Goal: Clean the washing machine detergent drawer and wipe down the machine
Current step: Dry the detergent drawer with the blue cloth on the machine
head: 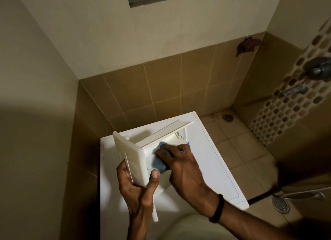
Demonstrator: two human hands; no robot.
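Both hands grip — left hand (138, 183) the detergent drawer (143, 148) (front panel), right hand (180, 161) a cloth (158, 163).

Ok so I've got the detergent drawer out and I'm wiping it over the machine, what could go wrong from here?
1. The left hand holds the detergent drawer only by its front panel, in the air; a firm push from the cloth could twist it loose onto the washing machine.
2. The right hand is pressing near thin plastic walls, which might crack.
3. The light is dim, so residue may go unseen.
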